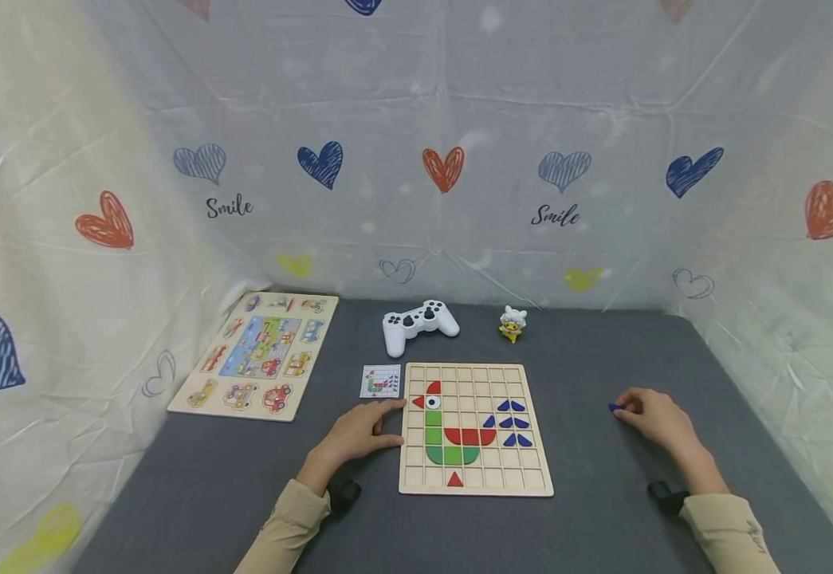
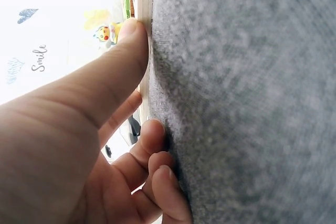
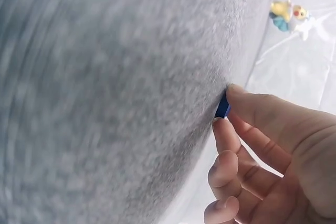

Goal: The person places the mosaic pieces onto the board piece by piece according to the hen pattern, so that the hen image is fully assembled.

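Observation:
A wooden grid board lies flat on the table, with red, green and blue pieces forming a bird-like pattern and a white eye tile. Against its left edge rest the thumb and forefinger of my left hand; in the left wrist view the thumb touches the board's side. Off to the board's right, my right hand pinches a small blue piece between thumb and fingertip, close above the grey cloth. Its exact outline is partly hidden by the fingers.
A pattern card lies by the board's upper left corner. Farther left is a vehicle picture puzzle. Behind the board are a white game controller and a small yellow-and-white figurine. A heart-printed sheet walls in the grey table.

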Motion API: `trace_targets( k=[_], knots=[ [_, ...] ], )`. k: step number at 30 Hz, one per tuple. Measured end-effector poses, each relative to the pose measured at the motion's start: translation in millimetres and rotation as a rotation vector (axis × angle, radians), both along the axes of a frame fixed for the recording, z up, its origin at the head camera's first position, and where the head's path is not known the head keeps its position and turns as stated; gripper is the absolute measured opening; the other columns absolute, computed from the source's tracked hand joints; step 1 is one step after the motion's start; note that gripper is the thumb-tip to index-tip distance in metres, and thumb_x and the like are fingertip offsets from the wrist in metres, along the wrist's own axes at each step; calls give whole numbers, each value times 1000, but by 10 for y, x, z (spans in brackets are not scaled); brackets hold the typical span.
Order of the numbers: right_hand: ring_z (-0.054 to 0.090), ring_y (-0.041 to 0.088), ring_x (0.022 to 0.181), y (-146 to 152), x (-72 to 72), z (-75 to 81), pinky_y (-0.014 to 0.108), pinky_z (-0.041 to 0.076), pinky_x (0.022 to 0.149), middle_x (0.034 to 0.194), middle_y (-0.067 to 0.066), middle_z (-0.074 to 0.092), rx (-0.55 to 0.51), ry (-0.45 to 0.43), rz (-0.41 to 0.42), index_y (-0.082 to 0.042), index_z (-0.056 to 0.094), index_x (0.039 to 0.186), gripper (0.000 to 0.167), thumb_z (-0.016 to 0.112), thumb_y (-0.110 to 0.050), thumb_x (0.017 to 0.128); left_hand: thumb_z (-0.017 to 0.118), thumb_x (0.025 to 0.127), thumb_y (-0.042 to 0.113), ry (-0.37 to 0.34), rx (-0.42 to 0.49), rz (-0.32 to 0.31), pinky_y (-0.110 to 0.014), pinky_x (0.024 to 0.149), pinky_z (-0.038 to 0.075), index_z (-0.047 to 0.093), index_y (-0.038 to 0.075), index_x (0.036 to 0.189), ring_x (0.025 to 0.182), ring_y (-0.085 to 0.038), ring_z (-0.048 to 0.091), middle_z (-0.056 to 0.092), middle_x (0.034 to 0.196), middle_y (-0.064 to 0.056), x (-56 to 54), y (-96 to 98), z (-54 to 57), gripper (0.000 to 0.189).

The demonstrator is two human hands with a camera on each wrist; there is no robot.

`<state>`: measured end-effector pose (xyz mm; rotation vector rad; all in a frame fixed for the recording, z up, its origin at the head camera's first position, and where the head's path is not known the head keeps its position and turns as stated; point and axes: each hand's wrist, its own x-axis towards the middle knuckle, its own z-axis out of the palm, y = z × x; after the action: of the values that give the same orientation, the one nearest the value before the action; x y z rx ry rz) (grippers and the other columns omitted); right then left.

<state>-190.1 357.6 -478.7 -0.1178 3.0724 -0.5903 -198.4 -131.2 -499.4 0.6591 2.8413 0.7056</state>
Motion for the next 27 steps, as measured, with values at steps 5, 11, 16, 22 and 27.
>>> trace_targets(
  k=[5,11,16,22,27],
  knots=[
    [57,18,69,-81,-4,-10,40,41,58,81,4,64,-3,15,5,-8,67,91,17,67,-24,84,69,79,45,5,3,-1,-26,56,30,50,22,133,61,-10,37,43,68,4,9,1,7,62],
    [59,20,71,-216,7,-33,42,43,60,81,4,65,-8,25,15,-8,68,89,16,69,-23,83,69,79,45,4,2,1,-25,56,30,51,22,133,61,-9,37,43,68,5,11,-2,8,62],
    [53,12,65,-351,39,-25,35,40,56,76,-1,63,-12,38,33,-9,67,87,13,69,-22,83,69,79,46,-5,1,3,-25,56,30,50,23,134,60,-9,38,44,68,5,4,-2,0,62],
    [49,8,61,-512,98,-11,31,38,55,73,-4,60,-23,62,64,-11,67,85,11,70,-21,82,69,79,46,-19,2,8,-26,56,31,50,23,134,61,-10,38,44,68,4,-1,4,1,62],
    [48,7,60,-644,151,-10,31,38,56,72,-5,60,-38,61,88,-12,67,85,10,71,-21,82,69,79,46,-21,1,9,-26,56,31,50,23,134,61,-10,38,44,68,4,-3,4,4,62]
  ],
)
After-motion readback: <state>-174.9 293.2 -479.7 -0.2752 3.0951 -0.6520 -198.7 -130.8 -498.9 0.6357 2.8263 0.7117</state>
